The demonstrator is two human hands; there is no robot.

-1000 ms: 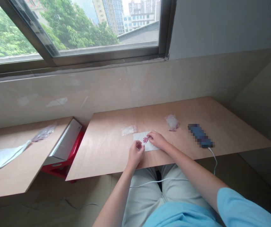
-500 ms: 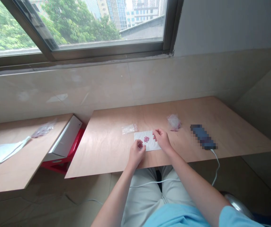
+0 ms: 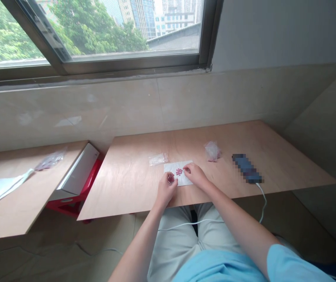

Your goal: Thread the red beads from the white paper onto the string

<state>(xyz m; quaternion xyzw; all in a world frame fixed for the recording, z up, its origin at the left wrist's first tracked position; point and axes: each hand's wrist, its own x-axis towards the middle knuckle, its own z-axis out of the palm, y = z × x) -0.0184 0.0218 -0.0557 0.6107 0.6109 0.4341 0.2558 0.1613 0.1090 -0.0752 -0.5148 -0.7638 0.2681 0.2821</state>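
A white sheet (image 3: 185,180) lies on the table near its front edge, bearing a small cluster of round red-pink pieces (image 3: 179,172). My left hand (image 3: 167,188) rests at the sheet's left front corner, its fingers curled inward. Something reddish shows between those fingers, too small to make out. On the other side, my right hand (image 3: 196,174) hovers over the sheet with thumb and fingertips pinched together, just right of the cluster. Whether a piece is between its fingertips is hidden. Behind the sheet lies a clear plastic bag (image 3: 158,159).
A crumpled clear bag with reddish contents (image 3: 212,151) sits behind my right hand. Farther right is a blurred dark device (image 3: 247,168) with a white cable (image 3: 264,201). Across a gap on the left, another table (image 3: 12,215) holds papers (image 3: 2,190) and a plastic bag (image 3: 50,160).
My right hand has moved left, closer to the red-pink pieces. My left hand stays curled at the sheet's corner. The whole view has shifted slightly.
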